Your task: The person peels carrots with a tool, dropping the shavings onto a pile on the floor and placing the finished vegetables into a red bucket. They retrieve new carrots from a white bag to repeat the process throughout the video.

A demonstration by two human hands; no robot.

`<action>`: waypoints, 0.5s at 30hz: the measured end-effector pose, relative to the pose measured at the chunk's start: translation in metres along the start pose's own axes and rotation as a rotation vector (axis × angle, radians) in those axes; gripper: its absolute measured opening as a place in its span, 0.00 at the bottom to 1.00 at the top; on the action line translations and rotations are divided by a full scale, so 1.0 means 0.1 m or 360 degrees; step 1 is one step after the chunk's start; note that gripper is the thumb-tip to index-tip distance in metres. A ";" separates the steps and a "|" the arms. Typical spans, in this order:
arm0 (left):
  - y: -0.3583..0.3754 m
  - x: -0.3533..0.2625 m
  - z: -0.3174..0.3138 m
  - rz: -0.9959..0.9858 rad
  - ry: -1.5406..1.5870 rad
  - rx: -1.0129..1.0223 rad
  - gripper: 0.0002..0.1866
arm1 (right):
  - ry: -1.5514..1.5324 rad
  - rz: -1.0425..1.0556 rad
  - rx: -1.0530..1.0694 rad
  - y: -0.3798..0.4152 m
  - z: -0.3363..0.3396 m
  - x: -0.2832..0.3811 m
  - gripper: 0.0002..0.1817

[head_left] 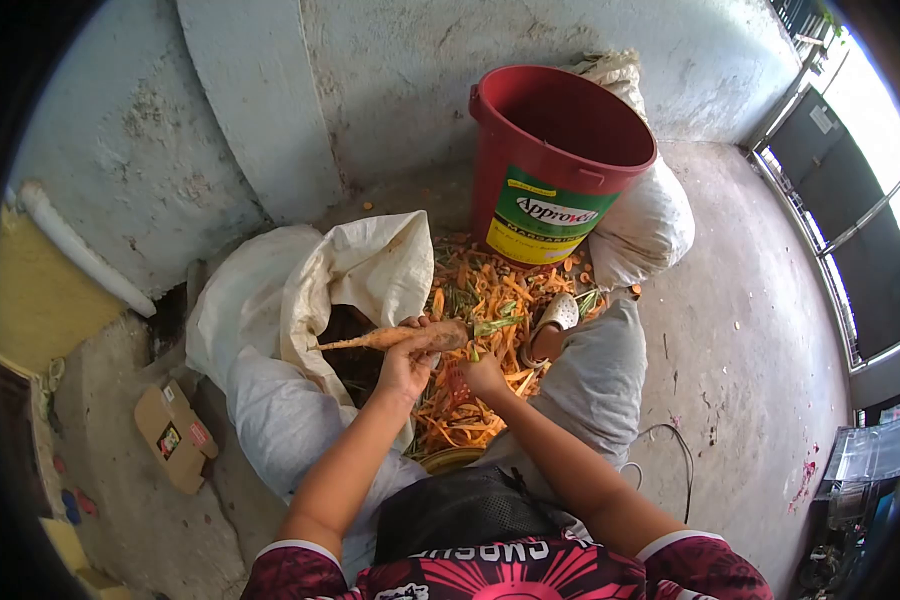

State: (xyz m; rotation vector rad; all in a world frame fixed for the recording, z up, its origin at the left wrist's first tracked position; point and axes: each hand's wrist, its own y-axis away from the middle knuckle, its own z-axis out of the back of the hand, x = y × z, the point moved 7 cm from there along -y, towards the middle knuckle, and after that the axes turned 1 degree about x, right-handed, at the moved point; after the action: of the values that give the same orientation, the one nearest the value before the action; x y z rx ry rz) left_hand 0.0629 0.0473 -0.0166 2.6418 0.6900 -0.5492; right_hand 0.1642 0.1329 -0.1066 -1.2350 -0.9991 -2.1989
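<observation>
My left hand [407, 366] is wrapped round a large, soil-stained carrot [375, 339]. The carrot lies level, its thin tip pointing left and its thick end, with a green stalk stub [494, 325], to the right. My right hand [483, 378] is closed just below that thick end, apart from it. A small green end sticks up from my right fist; the rest of what it grips is hidden. Beside that fist is a red, mesh-like patch I cannot identify. Orange peelings [490, 285] with green stalks cover the floor between my legs.
An opened white sack [370, 262] stands by my left leg. Ahead, a tall red bucket [515, 150] stands before a filled sack [650, 225] and the wall. Flattened cardboard [175, 436] lies at left, and a thin cable [686, 455] runs across the floor at right.
</observation>
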 end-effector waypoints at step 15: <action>-0.02 -0.03 0.02 0.0175 0.0142 0.0057 0.17 | -0.0035 0.0060 0.0194 -0.10 -0.02 -0.06 0.11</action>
State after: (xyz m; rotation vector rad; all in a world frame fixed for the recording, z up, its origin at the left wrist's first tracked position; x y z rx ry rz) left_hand 0.0587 0.0463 -0.0171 2.7321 0.5613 -0.4186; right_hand 0.1594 0.1375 -0.1161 -1.2152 -1.0928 -2.0675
